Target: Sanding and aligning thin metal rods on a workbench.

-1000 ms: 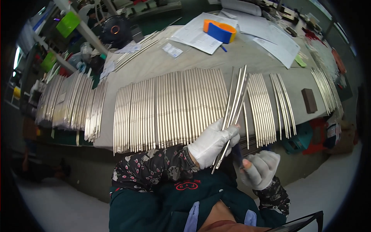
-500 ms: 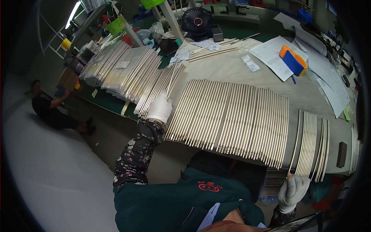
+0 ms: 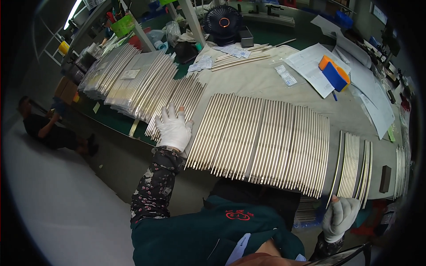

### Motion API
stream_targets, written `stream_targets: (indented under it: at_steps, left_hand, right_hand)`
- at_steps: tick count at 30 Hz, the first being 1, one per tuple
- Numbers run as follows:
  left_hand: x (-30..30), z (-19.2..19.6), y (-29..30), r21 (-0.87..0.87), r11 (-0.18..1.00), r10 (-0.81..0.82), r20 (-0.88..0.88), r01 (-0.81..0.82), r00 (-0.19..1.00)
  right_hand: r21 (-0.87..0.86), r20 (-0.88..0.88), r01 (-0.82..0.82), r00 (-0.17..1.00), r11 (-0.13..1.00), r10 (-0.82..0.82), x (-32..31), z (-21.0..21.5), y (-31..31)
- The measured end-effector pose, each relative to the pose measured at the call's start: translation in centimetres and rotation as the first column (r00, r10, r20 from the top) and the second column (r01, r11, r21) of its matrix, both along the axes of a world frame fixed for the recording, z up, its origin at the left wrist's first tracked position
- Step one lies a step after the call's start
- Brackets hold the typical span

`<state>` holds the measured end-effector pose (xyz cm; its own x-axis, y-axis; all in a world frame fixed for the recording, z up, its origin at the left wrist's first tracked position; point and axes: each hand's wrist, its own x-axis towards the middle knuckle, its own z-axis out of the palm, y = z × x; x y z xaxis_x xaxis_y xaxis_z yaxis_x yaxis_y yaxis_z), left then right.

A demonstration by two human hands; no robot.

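A long row of thin metal rods (image 3: 266, 137) lies side by side across the cloth-covered table (image 3: 257, 82). My left hand (image 3: 173, 128), in a white glove, rests flat with fingers spread on a separate bunch of rods (image 3: 182, 99) to the left of that row. My right hand (image 3: 339, 217), also gloved, is below the table's front edge at the lower right. It is closed around the near end of a single metal rod (image 3: 336, 170) that runs up beside a small group of rods (image 3: 353, 164).
Bagged bundles of rods (image 3: 128, 80) are stacked at the far left. A black fan (image 3: 224, 20), papers (image 3: 310, 66) and an orange and blue block (image 3: 335, 73) sit at the back. A dark block (image 3: 385, 177) lies at the right. A person (image 3: 44, 126) crouches on the floor at left.
My view has swung to the left. My left hand has left the rods at the front, reached left and spread flat on the left bunch. My right hand stays low at the front edge.
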<state>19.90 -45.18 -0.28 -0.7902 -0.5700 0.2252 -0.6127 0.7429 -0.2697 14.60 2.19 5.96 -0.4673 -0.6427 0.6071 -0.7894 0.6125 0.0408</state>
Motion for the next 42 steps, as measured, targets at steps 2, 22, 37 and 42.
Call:
stream_targets:
  at_steps: [2,22,37,42]
  left_hand:
    - [-0.4,-0.1,-0.3,0.030,0.999,-0.016,0.013,0.015,1.000]
    - [-9.7,7.4,20.1,0.452,0.150,-0.971,-0.098,0.879,0.216]
    - [-15.4,2.0,31.8,0.563,-0.171,-0.984,-0.139,0.808,-0.111]
    - [-15.7,2.2,32.6,0.581,-0.198,-0.978,-0.175,0.789,-0.117]
  right_hand:
    - [-0.045,-0.023,-0.014,1.000,0.999,0.013,0.1,1.9,-0.3]
    - [-0.004,0.145,0.321,0.937,0.947,-0.317,-7.3,3.5,8.5]
    - [0.366,0.399,0.286,0.812,0.886,-0.426,-8.7,-4.2,6.8]
    - [0.361,0.385,0.341,0.793,0.868,-0.472,-8.8,-4.0,7.7]
